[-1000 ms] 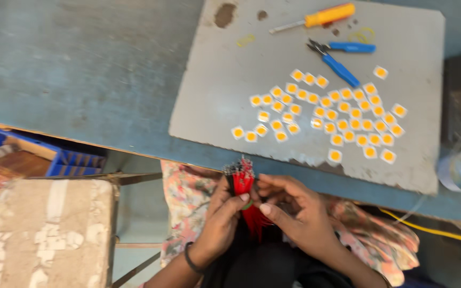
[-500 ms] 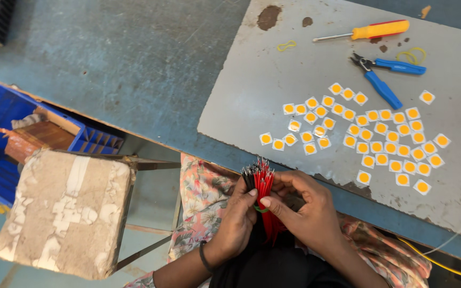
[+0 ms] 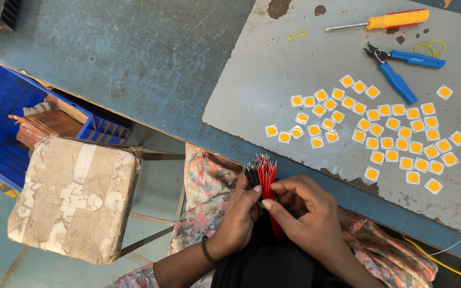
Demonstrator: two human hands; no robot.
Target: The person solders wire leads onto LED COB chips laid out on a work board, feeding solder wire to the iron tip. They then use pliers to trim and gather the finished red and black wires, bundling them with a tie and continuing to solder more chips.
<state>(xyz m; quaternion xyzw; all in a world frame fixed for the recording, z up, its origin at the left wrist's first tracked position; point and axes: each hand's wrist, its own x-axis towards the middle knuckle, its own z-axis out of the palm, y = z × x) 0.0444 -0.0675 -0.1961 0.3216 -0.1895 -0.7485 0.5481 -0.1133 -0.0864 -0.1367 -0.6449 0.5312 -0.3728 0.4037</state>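
A bundle of red and black wires (image 3: pixel 262 173) stands upright over my lap, below the table edge. My left hand (image 3: pixel 239 213) wraps it from the left, and my right hand (image 3: pixel 305 213) grips it from the right with fingers curled around the stems. On the grey board (image 3: pixel 257 80) above lie several small white square chips with yellow centres (image 3: pixel 380 125), spread in loose rows, apart from both hands.
Blue-handled cutters (image 3: pixel 396 66) and a screwdriver with a yellow and red handle (image 3: pixel 388 21) lie at the board's far side, with yellow rubber bands (image 3: pixel 297 35) nearby. A taped stool (image 3: pixel 73 197) and a blue crate (image 3: pixel 6 125) stand to the left.
The view has shifted, so the board and chips sit further right and up. Both hands stay closed around the wire bundle at my lap.
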